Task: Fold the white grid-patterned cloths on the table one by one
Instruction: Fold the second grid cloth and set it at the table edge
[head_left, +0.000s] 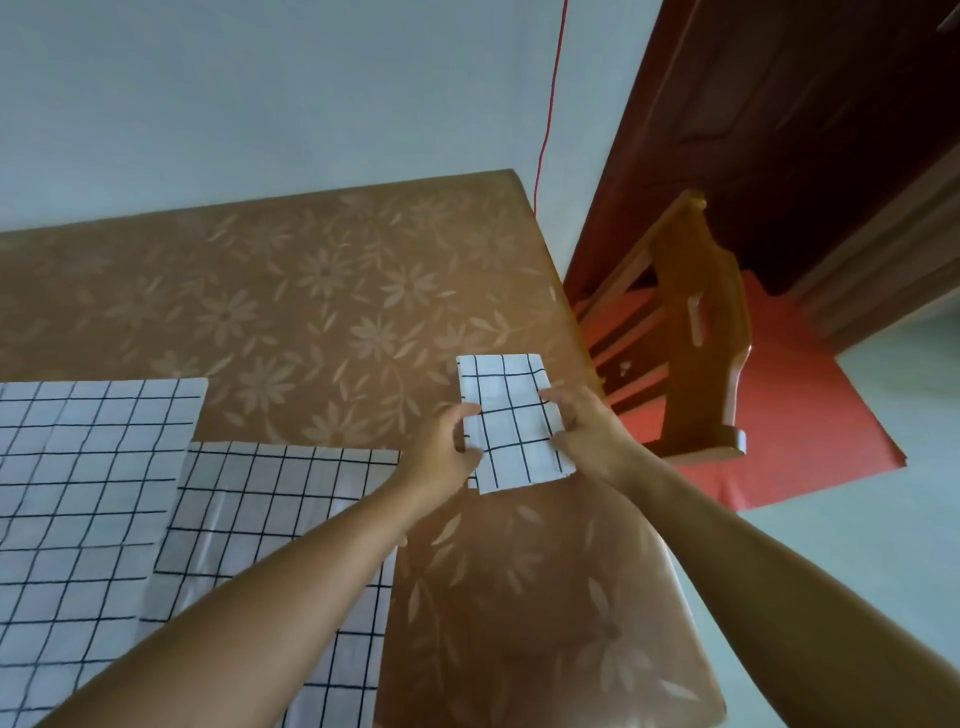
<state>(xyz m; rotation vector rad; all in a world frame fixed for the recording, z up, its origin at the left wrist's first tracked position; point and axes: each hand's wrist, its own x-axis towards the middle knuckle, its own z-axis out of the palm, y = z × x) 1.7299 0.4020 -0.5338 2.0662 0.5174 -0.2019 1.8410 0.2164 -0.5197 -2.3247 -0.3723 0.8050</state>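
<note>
Currently the folded cloth (511, 423) lies flat on the table (322, 291), near its right edge and well apart from the back edge. Both hands are on it. The left hand (444, 452) pinches the cloth's left edge between thumb and fingers. The right hand (582, 428) touches the right edge, fingers curled onto the top layer; it appears to be pinching too, but the thumb is hidden, so grip depth can't be confirmed.

Risks from this position:
- Proximity to table edge. The cloth sits close to the right side; a push or drag to the right could slide it off toward the wooden chair (696, 332).
- Layer slip. A lower layer shows at the bottom-left corner, i.e. edges aren't fully aligned. Releasing w/o pressing the stack flat could let it spring open.
- Uneven pull. If one hand tugs harder, the stack would skew and the creases shift.
- Forearm contact. The left forearm crosses over an unfolded cloth (270, 499); dragging the arm back low could wrinkle or shift it. A second unfolded cloth (88, 467) lies further left, partly under the first.

Markings: no brand, label or legible writing visible; the cloths show only a black grid on white.
</note>
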